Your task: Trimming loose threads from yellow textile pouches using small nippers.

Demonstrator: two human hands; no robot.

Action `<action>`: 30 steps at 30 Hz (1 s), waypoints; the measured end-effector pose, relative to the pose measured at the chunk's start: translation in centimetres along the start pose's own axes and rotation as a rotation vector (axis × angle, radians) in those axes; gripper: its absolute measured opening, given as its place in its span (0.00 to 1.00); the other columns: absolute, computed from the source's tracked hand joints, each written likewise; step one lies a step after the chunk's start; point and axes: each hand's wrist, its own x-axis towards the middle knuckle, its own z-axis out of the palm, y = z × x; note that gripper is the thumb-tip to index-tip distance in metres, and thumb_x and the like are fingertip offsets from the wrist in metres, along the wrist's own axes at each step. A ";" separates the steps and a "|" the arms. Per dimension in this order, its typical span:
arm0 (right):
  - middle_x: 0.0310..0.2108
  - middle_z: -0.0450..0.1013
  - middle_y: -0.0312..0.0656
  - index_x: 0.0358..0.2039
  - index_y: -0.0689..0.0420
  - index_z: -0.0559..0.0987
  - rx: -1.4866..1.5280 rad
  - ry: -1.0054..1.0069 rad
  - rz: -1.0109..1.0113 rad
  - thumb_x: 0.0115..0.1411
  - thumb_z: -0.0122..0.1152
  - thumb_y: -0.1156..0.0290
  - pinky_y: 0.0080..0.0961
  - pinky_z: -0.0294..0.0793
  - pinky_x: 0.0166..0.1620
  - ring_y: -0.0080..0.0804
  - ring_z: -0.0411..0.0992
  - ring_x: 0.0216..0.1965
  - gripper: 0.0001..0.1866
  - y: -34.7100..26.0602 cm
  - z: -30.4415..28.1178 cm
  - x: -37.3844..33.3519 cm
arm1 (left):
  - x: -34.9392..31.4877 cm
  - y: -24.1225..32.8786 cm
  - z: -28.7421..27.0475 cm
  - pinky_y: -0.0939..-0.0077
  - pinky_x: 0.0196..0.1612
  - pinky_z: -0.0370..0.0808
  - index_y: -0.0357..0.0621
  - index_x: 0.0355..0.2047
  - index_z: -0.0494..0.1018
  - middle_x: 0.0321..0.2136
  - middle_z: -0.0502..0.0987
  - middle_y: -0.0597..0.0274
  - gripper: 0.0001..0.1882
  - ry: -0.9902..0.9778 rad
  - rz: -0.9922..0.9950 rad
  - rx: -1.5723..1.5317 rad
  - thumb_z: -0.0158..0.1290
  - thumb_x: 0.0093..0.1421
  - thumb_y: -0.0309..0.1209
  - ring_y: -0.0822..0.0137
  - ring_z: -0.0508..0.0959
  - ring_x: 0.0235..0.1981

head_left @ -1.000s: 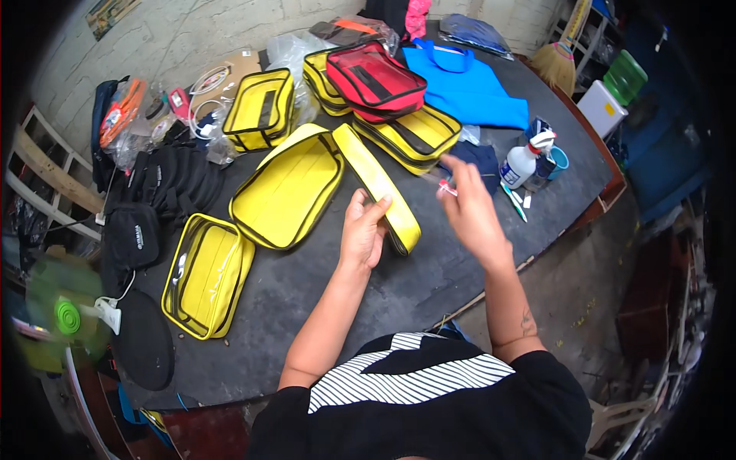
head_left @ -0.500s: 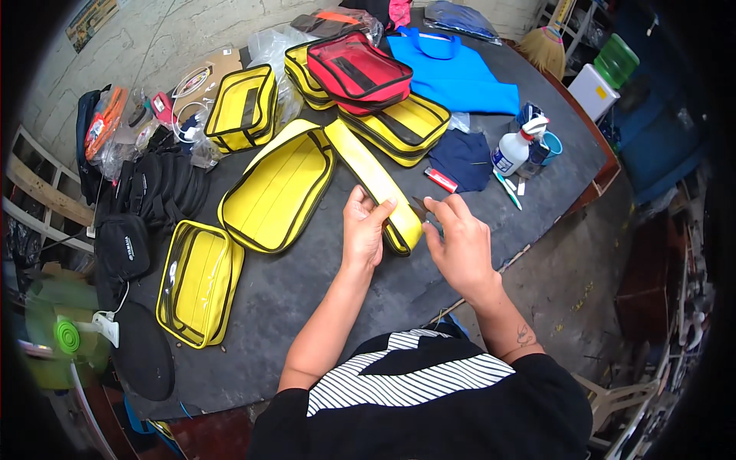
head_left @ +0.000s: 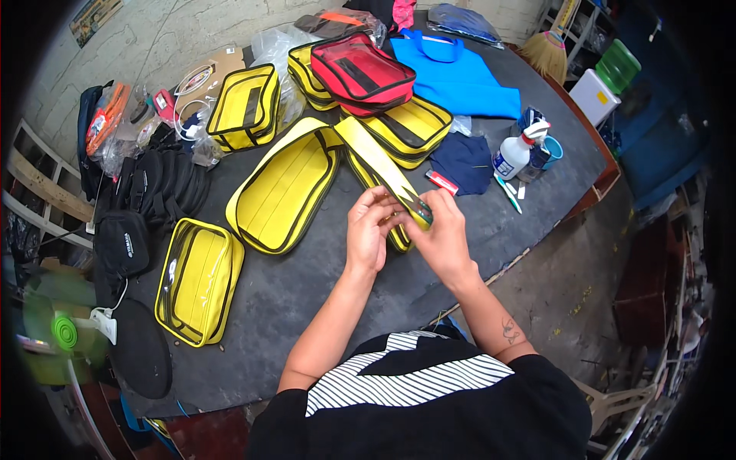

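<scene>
Step in hand: close two-handed work on the free end of a yellow strip (head_left: 373, 159), looks like trimming or tidying its edge, judging by the blade-like tool. Left hand (head_left: 368, 234): fingers drawn in narrow, pinching the strip's near edge; exact fingertip contact hidden. Right hand (head_left: 445, 236): closed round a small dark tool (head_left: 419, 208), probably snips, laid against the strip end; whether its blades are apart, can't tell. Hands nearly meet, strip end between them.

Next move calls for a steady left pinch, strip end kept taut, and fine control of the tip so it nicks neither the dark edging nor the left fingertips, which sit just beside it.

Strip: long, flat, smooth yellow face, dark edging below, lifted and tilted towards the person. Far end meets the corner of a yellow bag (head_left: 280, 195), seemingly joined there. Bag lies open on the black table (head_left: 307, 307), left of the strip: shallow, rounded corners, black edging, seam lines across the yellow inside. Material looks bendy but able to hold its shape.

Nearby: finished-looking yellow pouch (head_left: 201, 284) to the left, red pouch (head_left: 364, 73) stacked beyond, navy cloth (head_left: 469, 165) right of the hands
</scene>
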 end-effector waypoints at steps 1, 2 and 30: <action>0.31 0.70 0.45 0.37 0.63 0.72 0.078 -0.001 -0.002 0.47 0.69 0.74 0.28 0.73 0.38 0.41 0.73 0.33 0.18 0.3 0.1 0.4 | 0.2 -0.2 -0.2 0.77 0.36 0.76 0.36 0.39 0.68 0.36 0.76 0.55 0.06 0.005 0.004 0.000 0.46 0.62 0.24 0.68 0.77 0.34; 0.27 0.72 0.41 0.34 0.63 0.73 0.153 0.001 0.000 0.50 0.65 0.77 0.25 0.73 0.37 0.35 0.74 0.32 0.12 0.4 0.1 0.5 | 0.3 -0.5 -0.2 0.77 0.36 0.76 0.38 0.39 0.68 0.34 0.76 0.58 0.07 -0.005 0.043 0.083 0.50 0.61 0.24 0.70 0.77 0.33; 0.23 0.67 0.31 0.32 0.60 0.72 1.021 -0.167 0.505 0.52 0.61 0.78 0.15 0.64 0.30 0.16 0.65 0.26 0.08 1.6 3.3 0.3 | -1.2 -1.0 -2.6 0.83 0.26 0.75 0.40 0.47 0.59 0.25 0.74 0.60 0.25 0.129 0.227 0.288 0.59 0.53 0.16 0.73 0.76 0.22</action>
